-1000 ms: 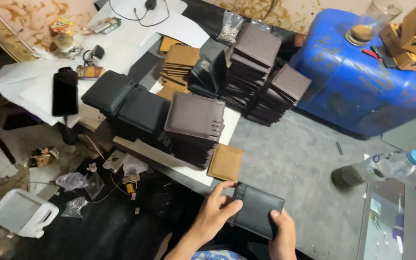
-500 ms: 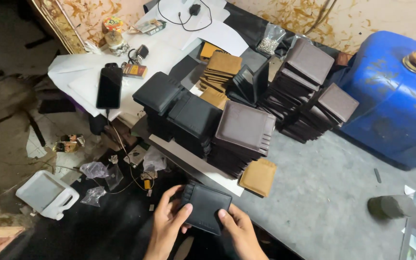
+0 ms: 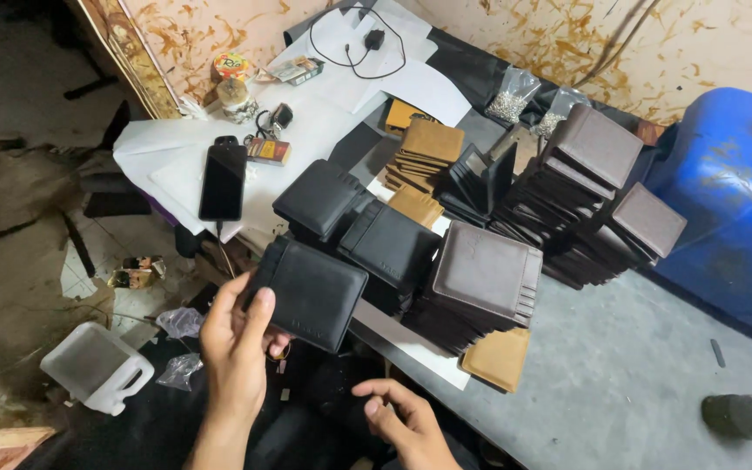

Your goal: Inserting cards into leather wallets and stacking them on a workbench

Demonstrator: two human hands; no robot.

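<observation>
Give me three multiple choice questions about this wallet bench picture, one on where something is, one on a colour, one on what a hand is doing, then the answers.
1. Where does the phone lie?
A. on the white paper
B. on the blue drum
C. on a stack of wallets

2. What colour is the wallet in the left hand?
A. tan
B. black
C. blue

3. What is the right hand doing?
A. gripping the phone
B. pressing on the drum
C. holding nothing, fingers loosely curled

Answers: 1 A, the phone rests face up on the white sheets at the bench's left end. 2 B, the held wallet is black, closed, thumb along its edge. 3 C, the right hand hangs below the wallet with nothing in it.
</observation>
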